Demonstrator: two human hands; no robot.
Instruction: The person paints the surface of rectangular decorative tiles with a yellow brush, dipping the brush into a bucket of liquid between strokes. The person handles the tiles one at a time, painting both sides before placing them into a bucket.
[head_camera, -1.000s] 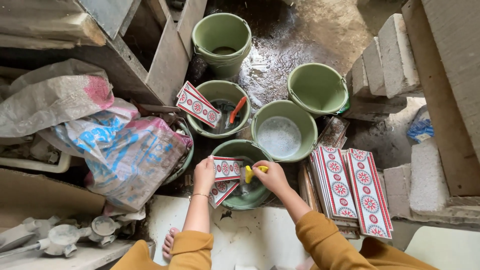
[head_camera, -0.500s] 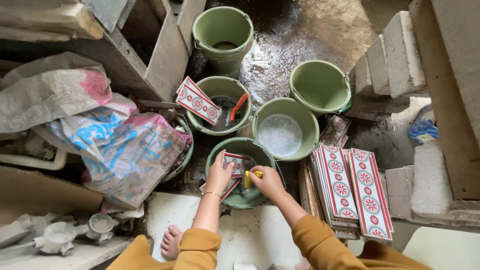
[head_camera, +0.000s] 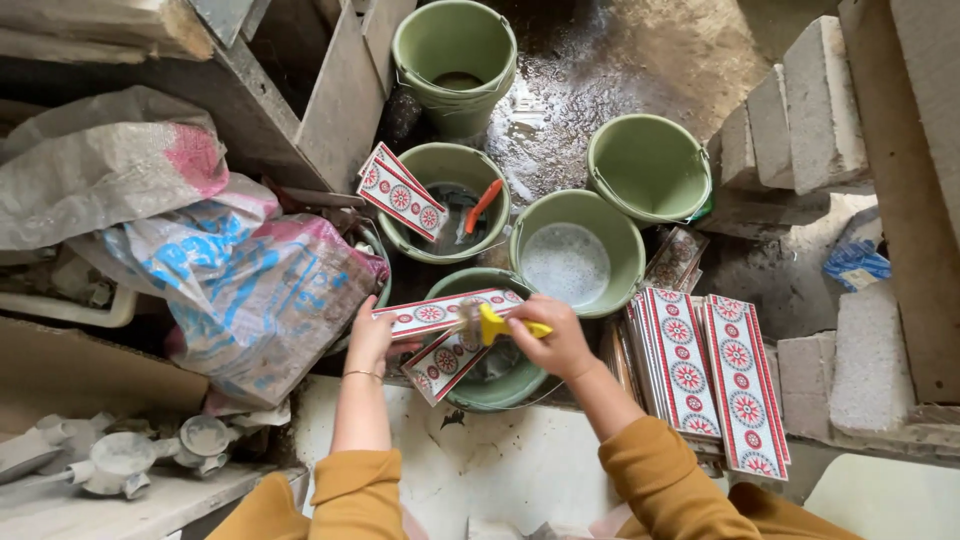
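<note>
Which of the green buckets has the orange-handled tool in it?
The bucket just beyond the left hand, with patterned tiles leaning on its rim; the orange-handled tool lies inside.

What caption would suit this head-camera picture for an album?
Left hand steadies a red-patterned tile over a green bucket while the right hand works a yellow-handled brush across it.

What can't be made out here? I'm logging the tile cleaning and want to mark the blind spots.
Head view only:
- Bottom of the nearest bucket: covered by the tile in the left hand and by the right hand.
- Head of the yellow-handled brush: too small.
- Lower tiles in the right-side stack: hidden under top ones.
- Sacks' contents: closed.
</note>
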